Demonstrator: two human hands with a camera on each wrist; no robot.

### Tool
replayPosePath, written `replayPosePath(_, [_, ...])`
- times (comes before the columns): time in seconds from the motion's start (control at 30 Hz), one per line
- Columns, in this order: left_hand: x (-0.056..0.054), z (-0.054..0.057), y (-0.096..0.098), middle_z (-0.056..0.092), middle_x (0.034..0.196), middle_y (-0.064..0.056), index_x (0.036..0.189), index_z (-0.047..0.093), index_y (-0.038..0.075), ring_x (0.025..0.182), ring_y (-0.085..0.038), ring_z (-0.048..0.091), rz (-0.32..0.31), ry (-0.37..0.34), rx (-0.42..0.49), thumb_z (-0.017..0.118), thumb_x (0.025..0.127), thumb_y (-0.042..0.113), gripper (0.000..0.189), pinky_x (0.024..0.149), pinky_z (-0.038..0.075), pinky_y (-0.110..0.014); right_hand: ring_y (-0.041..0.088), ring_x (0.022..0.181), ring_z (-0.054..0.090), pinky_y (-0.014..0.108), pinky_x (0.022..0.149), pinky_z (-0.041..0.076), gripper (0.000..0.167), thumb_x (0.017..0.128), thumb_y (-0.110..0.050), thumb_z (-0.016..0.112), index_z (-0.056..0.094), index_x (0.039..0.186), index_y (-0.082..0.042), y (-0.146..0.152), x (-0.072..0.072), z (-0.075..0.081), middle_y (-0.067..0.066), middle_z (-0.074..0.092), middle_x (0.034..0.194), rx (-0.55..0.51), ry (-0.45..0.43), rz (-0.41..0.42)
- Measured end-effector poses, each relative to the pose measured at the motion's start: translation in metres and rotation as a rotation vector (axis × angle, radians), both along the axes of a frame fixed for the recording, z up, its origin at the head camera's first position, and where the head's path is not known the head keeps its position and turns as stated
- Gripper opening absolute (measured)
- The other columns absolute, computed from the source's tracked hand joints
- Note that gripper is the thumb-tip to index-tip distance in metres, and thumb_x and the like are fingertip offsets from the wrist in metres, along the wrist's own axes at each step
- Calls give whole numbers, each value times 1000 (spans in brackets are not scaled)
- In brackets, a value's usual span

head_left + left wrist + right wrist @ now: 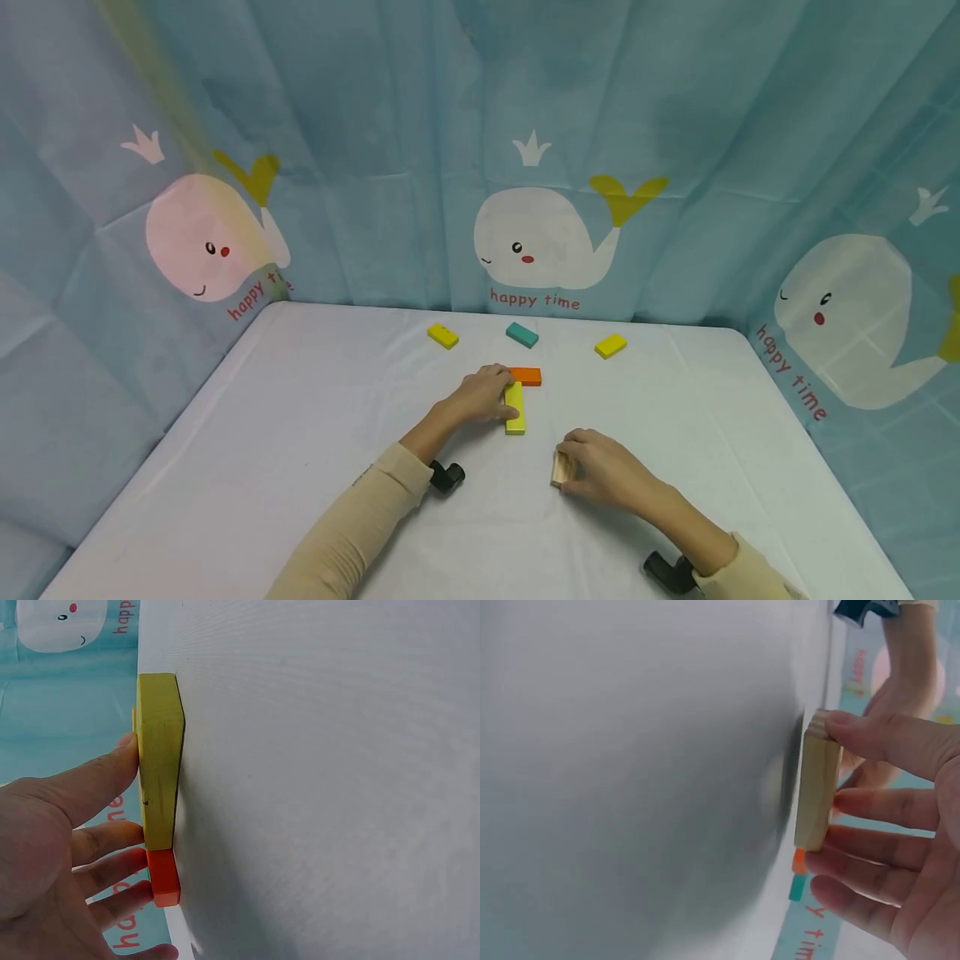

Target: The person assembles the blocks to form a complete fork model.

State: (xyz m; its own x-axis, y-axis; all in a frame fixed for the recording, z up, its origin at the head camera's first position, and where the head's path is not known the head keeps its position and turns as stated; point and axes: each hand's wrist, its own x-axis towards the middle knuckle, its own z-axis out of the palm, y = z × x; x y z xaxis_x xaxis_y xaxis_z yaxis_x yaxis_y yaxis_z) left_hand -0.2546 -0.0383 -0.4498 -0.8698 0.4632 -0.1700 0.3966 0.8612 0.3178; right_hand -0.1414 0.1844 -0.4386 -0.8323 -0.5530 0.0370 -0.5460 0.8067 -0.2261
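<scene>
My left hand (480, 396) rests on a long yellow block (515, 421), its thumb and index fingertip at the top face in the left wrist view. Other fingertips of that hand touch or hover at an orange block (528, 377), which lies crosswise against the yellow block's far end. Closer to me and to the right, my right hand (603, 468) holds a plain wooden block (819, 787) between the thumb at one end and the fingers at the other. A shadow beside this block shows in the right wrist view; whether it touches the table cannot be told.
Along the back of the white table (300, 433) lie a yellow block (443, 335) with small dark marks, a teal block (522, 335) and another yellow block (611, 346). A blue curtain (360, 208) with printed whales stands behind and at both sides.
</scene>
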Motion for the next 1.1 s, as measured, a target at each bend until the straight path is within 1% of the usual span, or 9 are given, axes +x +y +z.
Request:
replayPosePath(0.07, [0,0,0,46,148,-8,138,53,11,139,-24,40,0,4,-2,71,87,43,63,113,37,-46,24,103,64,38,86,56,48,73,-28,85,70,112,-4,-2,-4,1,8,67,114,4,-1,17])
replayPosePath(0.13, [0,-1,0,46,148,-7,138,53,11,138,-24,40,1,4,-2,71,87,43,63,113,37,-46,25,104,64,38,87,56,49,73,-27,86,70,113,-3,-4,-7,0,9,67,115,8,17,43])
replayPosePath(0.3, [0,-1,1,46,148,-8,138,53,11,138,-25,40,-1,1,-4,71,87,43,63,113,37,-47,24,104,64,37,87,56,49,73,-27,86,70,112,-4,-11,-14,0,8,67,113,18,43,97])
replayPosePath(0.43, [0,-1,0,46,148,-8,138,53,11,137,-24,41,1,-1,-5,71,87,43,63,112,38,-46,22,105,63,36,89,56,49,74,-29,85,70,114,-6,-17,-18,2,6,66,114,30,18,109])
replayPosePath(0.63, [0,-1,0,47,147,-7,137,53,11,136,-24,42,-5,10,-9,70,87,44,62,111,40,-46,21,106,62,35,90,56,49,74,-28,85,70,115,-7,-25,-23,5,5,65,117,21,-14,118])
replayPosePath(0.83, [-1,-1,0,47,146,-8,136,54,10,136,-24,43,-7,14,-5,71,87,44,62,110,41,-46,21,108,61,35,92,55,49,74,-27,85,70,116,-7,-34,-26,8,6,65,118,17,-22,135])
replayPosePath(1.1, [-2,-4,1,47,147,-8,137,54,11,136,-25,42,2,20,0,72,86,44,63,110,40,-46,20,107,61,34,92,55,51,75,-29,84,69,117,-6,-43,-31,7,7,66,117,53,-6,171])
